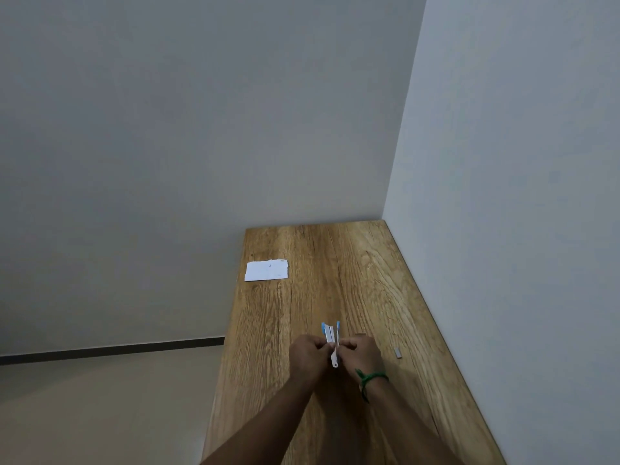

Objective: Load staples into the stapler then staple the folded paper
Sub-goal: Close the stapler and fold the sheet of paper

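Hands meet above a wooden table (335, 263), seen from the head camera. Left hand (308, 355) and right hand (362, 354) are both curled around a small stapler (331, 340), pinching it between them over the near half of the table. Stapler is white and metallic with blue tips; it is swung open, its two arms pointing away from the person in a narrow V, and a white piece hangs down between the hands. Green cord (370, 379) is tied around the right wrist. Staple strip (398, 352), small and grey, lies on the wood to the right of the right hand, apart from it. Folded paper (267, 270), white, lies flat near the table's far left edge, well apart from the hands. Grey walls meet at the far right corner.
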